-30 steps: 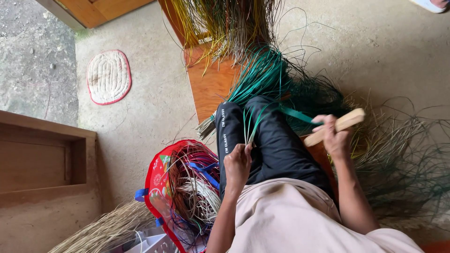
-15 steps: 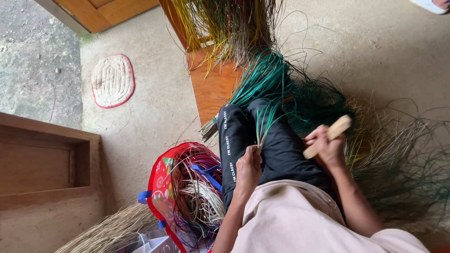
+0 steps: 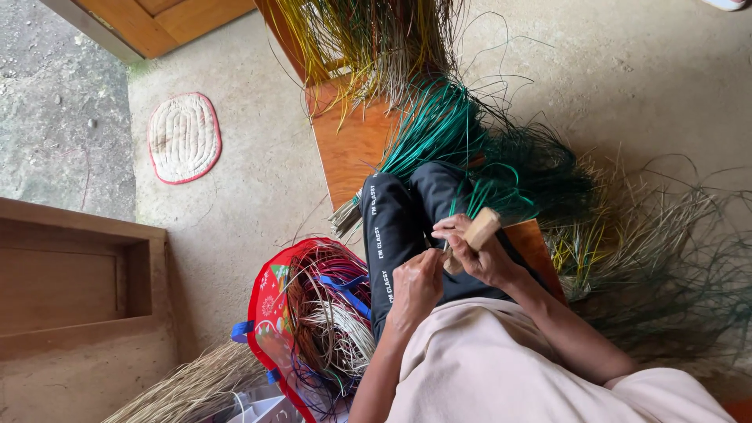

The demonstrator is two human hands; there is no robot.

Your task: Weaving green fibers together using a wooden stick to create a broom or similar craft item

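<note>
Here, a seated person is seen from above, both hands meeting over a lap in black trousers (image 3: 407, 227) and a beige top (image 3: 486, 368). The right hand (image 3: 486, 254) is clenched around a pale wooden tool (image 3: 472, 235), whose blunt end juts up past the knuckles. The left hand (image 3: 415, 286) is closed in a pinch on thin green strips (image 3: 478, 200), just beside the tool; the exact contact between fingers and strips is too small to tell. The strips run from the hands toward a dense mass of green fibre (image 3: 470, 141) spread over an orange-brown wooden plank (image 3: 352, 145) and the ground beyond it. Above this, yellow and olive fibre (image 3: 368, 39) fans out at the top edge of the view. To the right lies a loose heap of pale and dark dried strands (image 3: 666, 251). The ground is a bare concrete floor (image 3: 251, 180), grey-tan and rough, giving way at the upper left to coarser gravelled ground (image 3: 55, 102). On the floor rests an oval quilted mat (image 3: 185, 138), cream with a red border. Beside the left arm stands a red bag (image 3: 270, 305) with blue handles, filled with mixed coloured strands. A wooden step or frame (image 3: 70, 274) occupies the left edge, and pale straw (image 3: 180, 388) lies at the bottom. A wooden door panel (image 3: 164, 19) shows at the top left.
</note>
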